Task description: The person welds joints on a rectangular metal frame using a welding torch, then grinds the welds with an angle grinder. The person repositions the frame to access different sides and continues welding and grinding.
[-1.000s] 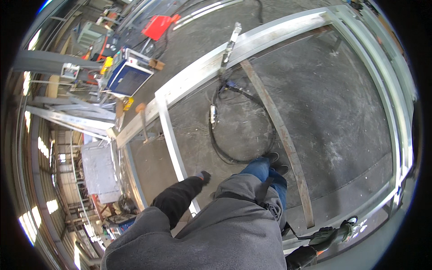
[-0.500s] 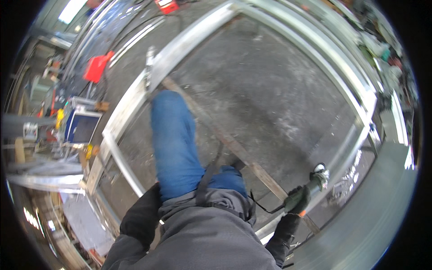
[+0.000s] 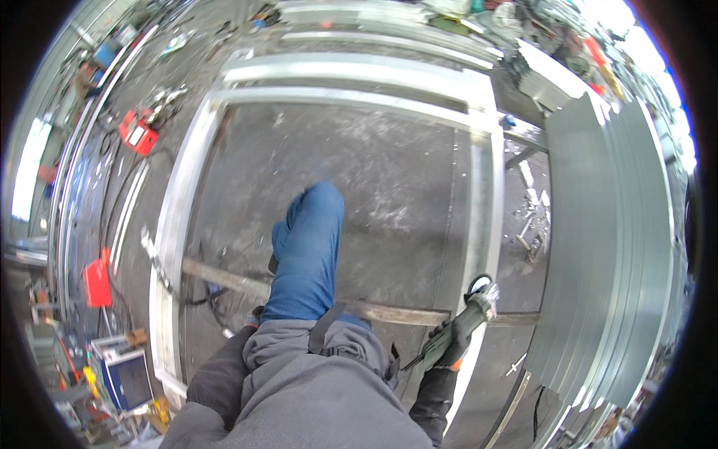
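My right hand [image 3: 447, 343], in a dark glove with an orange cuff, is closed around an angle grinder [image 3: 477, 299]. The grinder's round disc end lies over the right-hand rail of a large silver metal frame [image 3: 485, 202]. My left hand [image 3: 256, 314] hangs beside my left hip, mostly hidden by my sleeve and leg; its fingers cannot be made out. I stand inside the frame with one blue-trousered leg forward. Beneath the frame a worn, narrow bar [image 3: 404, 313] runs crosswise, past my legs.
Long grey metal panels [image 3: 591, 247] are stacked at the right, with metal scraps [image 3: 532, 232] between them and the frame. Red machines [image 3: 137, 133] and cables lie at the left. A blue box-shaped unit [image 3: 127, 374] stands at the lower left. More silver profiles [image 3: 389, 41] lie beyond the frame.
My view has turned left, so the frame now sits squarer before me. My right hand keeps its hold on the grinder near the right rail. My forward leg has shifted.
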Demonstrator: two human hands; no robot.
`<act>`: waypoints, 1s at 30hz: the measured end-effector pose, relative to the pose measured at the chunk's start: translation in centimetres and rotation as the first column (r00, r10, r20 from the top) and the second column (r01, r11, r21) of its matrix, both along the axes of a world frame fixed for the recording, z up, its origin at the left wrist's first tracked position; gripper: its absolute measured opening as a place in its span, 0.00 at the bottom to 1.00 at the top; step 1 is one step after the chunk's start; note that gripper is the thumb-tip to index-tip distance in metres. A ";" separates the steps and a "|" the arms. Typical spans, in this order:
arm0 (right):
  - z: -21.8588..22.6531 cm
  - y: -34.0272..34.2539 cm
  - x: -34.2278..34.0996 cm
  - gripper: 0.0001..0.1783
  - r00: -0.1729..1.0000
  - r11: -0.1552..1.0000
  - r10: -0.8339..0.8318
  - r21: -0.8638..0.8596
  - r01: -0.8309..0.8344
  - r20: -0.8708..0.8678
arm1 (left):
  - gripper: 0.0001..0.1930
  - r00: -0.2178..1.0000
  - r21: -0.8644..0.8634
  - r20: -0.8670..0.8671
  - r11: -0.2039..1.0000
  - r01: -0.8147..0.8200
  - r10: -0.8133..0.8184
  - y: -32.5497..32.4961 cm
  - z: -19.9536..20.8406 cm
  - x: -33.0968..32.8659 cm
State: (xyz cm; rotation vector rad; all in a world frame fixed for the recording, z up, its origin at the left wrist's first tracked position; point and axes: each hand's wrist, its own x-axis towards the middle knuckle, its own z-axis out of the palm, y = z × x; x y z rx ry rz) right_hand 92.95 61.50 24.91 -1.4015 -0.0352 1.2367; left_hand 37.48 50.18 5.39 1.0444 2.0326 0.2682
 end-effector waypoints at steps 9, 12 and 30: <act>1.4 0.8 -4.4 0.24 0.889 0.891 -0.427 -0.092 0.445 0.168 | 0.14 0.879 0.095 -0.204 0.885 0.456 -0.431 41.1 -2.5 2.7; 4.0 2.7 -7.2 0.25 0.813 0.807 -0.545 -0.134 0.575 0.207 | 0.24 0.760 0.012 -0.390 0.823 0.568 -0.520 58.2 -3.3 8.5; 10.8 18.2 -10.6 0.23 0.590 0.647 -0.682 -0.020 0.762 0.432 | 0.33 0.379 -0.548 -0.276 0.469 0.693 -0.883 84.5 0.3 16.8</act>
